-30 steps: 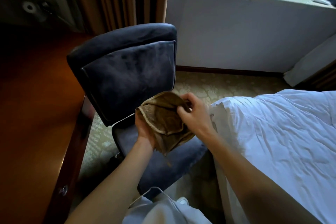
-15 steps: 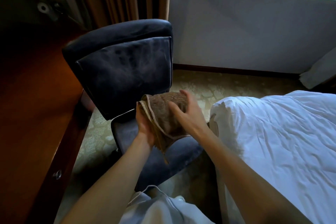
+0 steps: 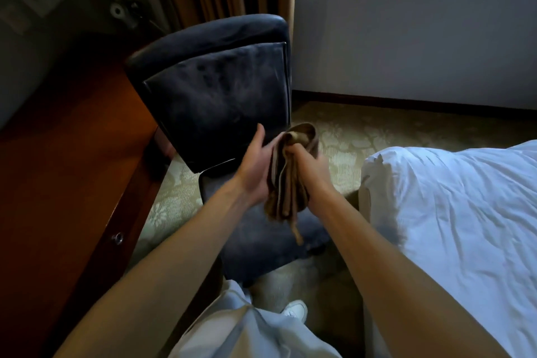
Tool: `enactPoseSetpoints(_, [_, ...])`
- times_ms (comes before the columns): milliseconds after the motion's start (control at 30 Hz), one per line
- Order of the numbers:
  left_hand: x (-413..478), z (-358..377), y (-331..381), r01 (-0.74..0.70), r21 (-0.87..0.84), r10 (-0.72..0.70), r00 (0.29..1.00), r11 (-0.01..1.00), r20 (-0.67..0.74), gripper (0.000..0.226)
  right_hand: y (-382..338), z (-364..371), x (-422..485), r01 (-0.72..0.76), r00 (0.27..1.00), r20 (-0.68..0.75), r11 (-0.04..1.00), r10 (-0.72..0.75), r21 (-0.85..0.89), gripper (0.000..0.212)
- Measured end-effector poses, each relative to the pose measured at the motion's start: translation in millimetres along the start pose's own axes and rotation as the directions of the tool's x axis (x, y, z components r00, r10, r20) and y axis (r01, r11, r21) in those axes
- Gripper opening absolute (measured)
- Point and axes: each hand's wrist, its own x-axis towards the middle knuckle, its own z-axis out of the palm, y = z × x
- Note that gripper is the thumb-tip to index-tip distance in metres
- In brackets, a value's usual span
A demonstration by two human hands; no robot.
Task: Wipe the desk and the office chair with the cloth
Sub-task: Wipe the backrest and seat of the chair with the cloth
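Right hand (image 3: 315,171) is gripping the brown cloth (image 3: 287,183), fingers curled tight round its bunched upper part. Left hand (image 3: 255,167) is lying flat against the cloth's other side, fingers straight, thumb sticking up. Cloth is hanging folded between the two palms, one end looping above the right fingers, a thin tail dangling below them. Office chair (image 3: 220,96) seat is sitting beneath the fingers, desk (image 3: 58,168) left of them.
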Motion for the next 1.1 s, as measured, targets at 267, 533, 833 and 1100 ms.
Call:
enactPoseSetpoints(267, [11, -79, 32, 0.041, 0.069, -0.015, 0.943, 0.997, -0.333, 0.057, 22, -45, 30, -0.154, 0.963, -0.222, 0.988, 0.155, 0.022, 0.022])
enactPoseSetpoints(533, [-11, -150, 43, 0.104, 0.000, -0.090, 0.864, 0.995, -0.495, 0.048, 21, -13, 57, -0.182, 0.944, -0.274, 0.983, 0.183, 0.029, 0.023])
enactPoseSetpoints(833, [3, -192, 163, -0.086, 0.110, 0.129, 0.861, 0.990, -0.493, 0.044, -32, 89, 80, -0.022, 0.986, -0.167, 1.000, 0.021, -0.003, 0.012])
enactPoseSetpoints(1100, [17, -223, 229, -0.127, 0.135, 0.177, 0.854, 0.983, -0.489, 0.042, -61, 168, 100, 0.043, 0.993, -0.106, 0.999, -0.045, -0.015, 0.016])
